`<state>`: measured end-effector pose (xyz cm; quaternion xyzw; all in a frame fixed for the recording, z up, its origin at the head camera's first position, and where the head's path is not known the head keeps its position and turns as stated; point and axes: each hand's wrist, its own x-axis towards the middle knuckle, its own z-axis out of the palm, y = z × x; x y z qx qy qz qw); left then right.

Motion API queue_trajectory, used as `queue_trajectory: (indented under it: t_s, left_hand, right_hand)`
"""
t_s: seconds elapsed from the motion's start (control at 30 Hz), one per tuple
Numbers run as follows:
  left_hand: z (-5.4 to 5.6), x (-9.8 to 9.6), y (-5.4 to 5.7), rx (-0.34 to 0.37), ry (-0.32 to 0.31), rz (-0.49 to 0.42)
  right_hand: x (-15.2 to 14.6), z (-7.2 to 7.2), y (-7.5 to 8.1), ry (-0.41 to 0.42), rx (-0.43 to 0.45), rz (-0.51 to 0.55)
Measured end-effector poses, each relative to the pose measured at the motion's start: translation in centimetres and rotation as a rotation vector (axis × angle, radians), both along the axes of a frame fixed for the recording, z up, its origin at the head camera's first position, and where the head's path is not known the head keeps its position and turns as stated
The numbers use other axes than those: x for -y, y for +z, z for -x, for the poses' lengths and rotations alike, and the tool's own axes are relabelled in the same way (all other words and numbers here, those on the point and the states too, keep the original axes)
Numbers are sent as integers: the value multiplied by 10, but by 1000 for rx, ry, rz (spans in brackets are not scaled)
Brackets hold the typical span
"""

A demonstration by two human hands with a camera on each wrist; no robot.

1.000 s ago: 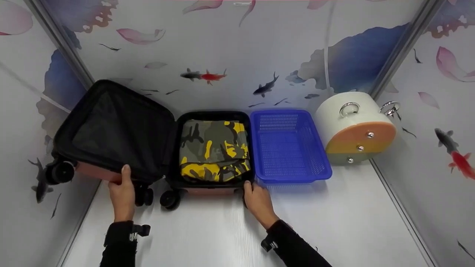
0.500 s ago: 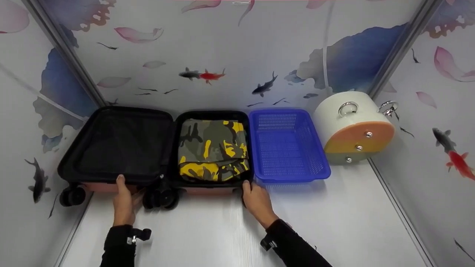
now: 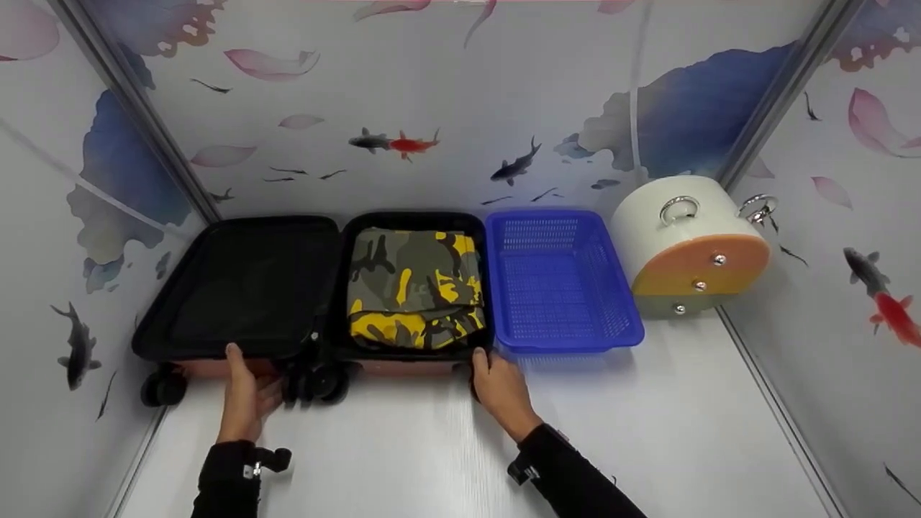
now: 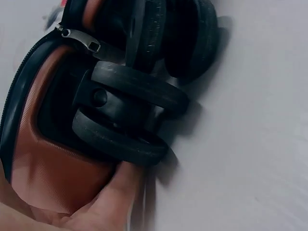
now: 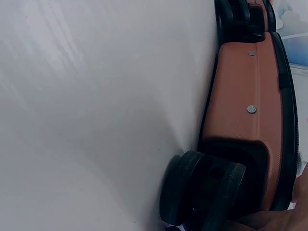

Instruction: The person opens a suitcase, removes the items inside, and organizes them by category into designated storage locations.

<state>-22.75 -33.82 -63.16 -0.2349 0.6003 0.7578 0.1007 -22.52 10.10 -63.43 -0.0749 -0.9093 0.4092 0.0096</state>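
Note:
An open suitcase [image 3: 410,367] with a reddish-brown shell and black wheels lies flat, hinged in the middle. Its black-lined lid half [image 3: 248,280] is on the left. Folded camouflage clothing [image 3: 410,280] in grey, yellow and black fills the other half. My left hand [image 3: 243,399] holds the lid half's near side, thumb up at the rim and fingers low by the shell. In the left wrist view, a fingertip reaches under the shell beside a double wheel [image 4: 120,139]. My right hand [image 3: 501,392] grips the filled half's near right corner, thumb on the rim, other fingers mostly hidden.
A blue plastic basket [image 3: 554,345] stands right against the suitcase. Beyond it, a cream round-topped box [image 3: 665,208] with a striped orange, yellow and green front carries ring handles and small knobs. Walls printed with fish and petals enclose the white surface [image 3: 403,460].
The lid half has come down from a tilt to lying flat, with my left hand lowering alongside it. My right hand has stayed at its corner.

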Motion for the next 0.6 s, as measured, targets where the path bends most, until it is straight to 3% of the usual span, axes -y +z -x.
queue_trajectory:
  t_s: [0.1, 0.17, 0.3, 0.4, 0.5, 0.6]
  left_hand:
    - [-6, -5, -4, -20, -15, 142]
    - [-12, -8, -7, -16, -40, 285]
    - [-22, -20, -8, -24, -141, 570]
    - [-23, -28, -8, -62, -209, 722]
    - [-22, -34, -9, -94, -218, 811]
    - [-24, -41, -9, -141, -175, 914]
  right_hand:
    - [-2, 0, 0, 1, -10, 1]
    - [-1, 0, 1, 3, -14, 3]
    - [-2, 0, 1, 2, -12, 9]
    - [-3, 1, 0, 4, -14, 4]
    - [-3, 1, -1, 9, -17, 5]
    - [-2, 0, -2, 19, -10, 7]
